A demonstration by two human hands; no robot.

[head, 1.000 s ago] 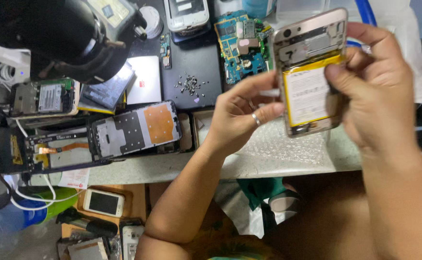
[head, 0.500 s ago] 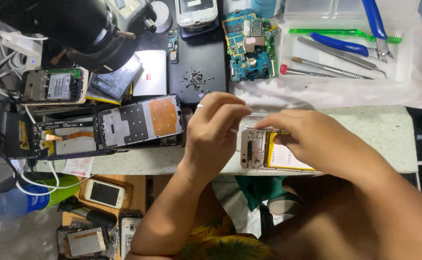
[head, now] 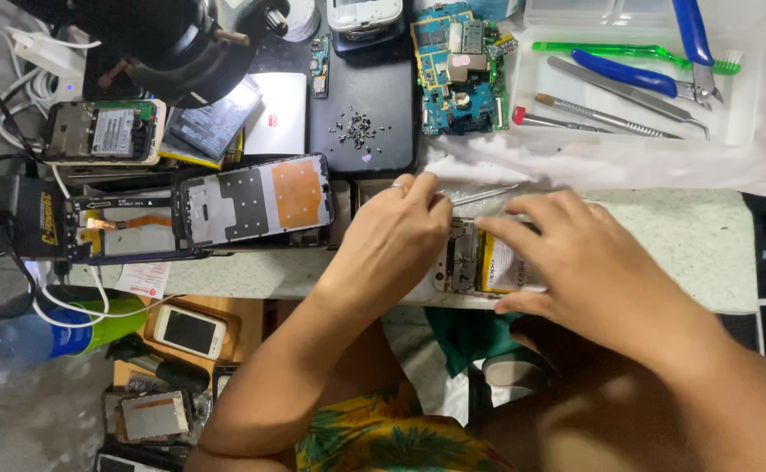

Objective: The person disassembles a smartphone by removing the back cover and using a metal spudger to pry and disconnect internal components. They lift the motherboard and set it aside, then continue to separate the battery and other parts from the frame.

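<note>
Yellow-batteried opened phone (head: 488,262) lies under both hands.

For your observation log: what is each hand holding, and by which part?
Both hands steady the opened phone on the bench: left hand at its top end, right hand over its yellow battery.

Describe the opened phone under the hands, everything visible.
The opened phone lies flat near the front edge of the pale worktable, back cover off. A yellow-and-white battery fills its middle; grey metal shielding and board parts show at its left end. The left hand covers that end from above. The right hand rests over the battery side, fingers on top. Much of it is hidden.
</note>
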